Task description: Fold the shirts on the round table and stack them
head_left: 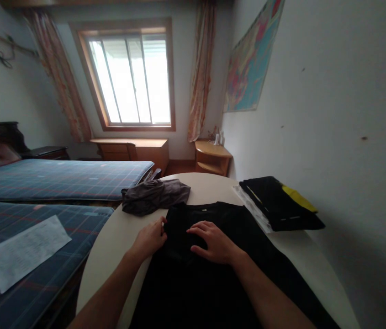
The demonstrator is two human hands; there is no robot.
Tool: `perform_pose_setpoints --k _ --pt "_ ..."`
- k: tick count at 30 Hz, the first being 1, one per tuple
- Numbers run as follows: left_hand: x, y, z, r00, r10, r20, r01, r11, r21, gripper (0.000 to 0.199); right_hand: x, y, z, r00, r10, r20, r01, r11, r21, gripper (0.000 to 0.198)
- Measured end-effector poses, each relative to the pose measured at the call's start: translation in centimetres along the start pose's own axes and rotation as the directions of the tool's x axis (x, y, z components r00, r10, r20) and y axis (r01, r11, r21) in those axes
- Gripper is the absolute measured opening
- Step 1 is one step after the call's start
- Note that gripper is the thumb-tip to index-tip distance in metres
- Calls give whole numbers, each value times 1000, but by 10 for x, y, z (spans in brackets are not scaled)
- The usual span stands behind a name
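A black shirt (213, 288) lies spread on the round white table (110, 256), its neckline toward the far side. My left hand (149, 238) pinches the shirt's left edge near the shoulder, fingers closed on the cloth. Over the upper chest of the shirt, my right hand (215, 242) rests with its fingers apart and the palm down. The shirt's lower part runs out of view at the bottom.
A crumpled grey-brown garment (155, 195) lies at the table's far left. Folded black and yellow clothes (282, 205) sit on clear plastic at the right, near the wall. Beds with blue plaid mattresses (62, 178) stand left, one bearing a paper sheet (28, 251).
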State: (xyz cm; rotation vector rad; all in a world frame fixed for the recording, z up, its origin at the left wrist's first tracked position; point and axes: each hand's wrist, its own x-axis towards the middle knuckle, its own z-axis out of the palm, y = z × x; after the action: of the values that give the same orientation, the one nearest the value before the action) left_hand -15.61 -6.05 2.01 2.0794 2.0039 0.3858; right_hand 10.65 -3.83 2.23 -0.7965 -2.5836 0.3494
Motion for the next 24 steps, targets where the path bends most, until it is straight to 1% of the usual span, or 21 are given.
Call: perform_pose_setpoints --k 3,6,8,10,13,15,18,21,24 --pt "4 -12 -2 997 -65 -37 65 998 -19 37 -1 1 0 1000 8 17 -9 1000 5 53" --pt "9 -23 -6 979 -184 -86 181 982 -47 33 -1 2 1 999 19 35 -19 1000 -3 58" --pt "11 -23 -6 968 -222 -115 213 973 -83 30 -1 3 2 999 18 47 -18 1000 -8 61" --pt "11 -21 -4 968 -215 -126 202 973 -113 36 -1 4 3 998 15 56 -15 1000 -9 63" --pt "11 -18 3 984 -142 -104 128 984 -126 53 -1 6 4 998 16 64 -15 1000 -4 69" --pt "12 -22 7 990 -105 -92 92 986 -138 58 -1 6 4 998 17 64 -18 1000 6 74" --pt "15 -33 9 987 -118 -105 97 978 -186 64 -1 7 4 998 14 63 -15 1000 21 78" --pt "19 -38 9 972 -147 -182 110 974 -199 66 -2 8 5 998 11 69 -12 1000 16 80" --pt "19 -31 13 947 -124 -296 85 986 -142 57 -2 9 7 997 13 78 -14 1000 7 75"
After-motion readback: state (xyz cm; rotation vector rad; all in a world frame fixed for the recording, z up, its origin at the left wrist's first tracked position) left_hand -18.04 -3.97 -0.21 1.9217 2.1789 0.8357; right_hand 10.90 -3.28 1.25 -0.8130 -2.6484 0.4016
